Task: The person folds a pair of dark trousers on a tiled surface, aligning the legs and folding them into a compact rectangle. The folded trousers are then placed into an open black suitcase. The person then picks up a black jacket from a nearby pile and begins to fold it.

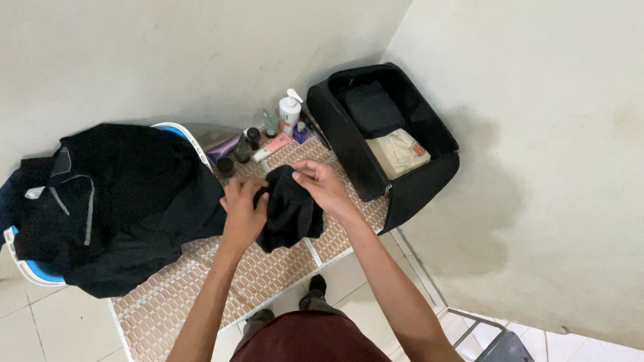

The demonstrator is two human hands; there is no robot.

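Observation:
Both my hands hold a small black garment (290, 213) above a woven mat (201, 295). My left hand (243, 213) grips its left edge, fingers curled into the cloth. My right hand (319, 182) pinches its top edge from the right. The garment hangs crumpled between them. To the right stands an open black suitcase (349, 144) with a folded black item (371, 107) and a folded beige item (397, 151) inside.
A pile of dark clothes (114, 201) fills a blue and white basket (27, 268) on the left. Bottles and tubes, among them a white pump bottle (290, 111), stand by the wall. White walls close in behind and to the right. A metal frame (469, 322) lies at the lower right.

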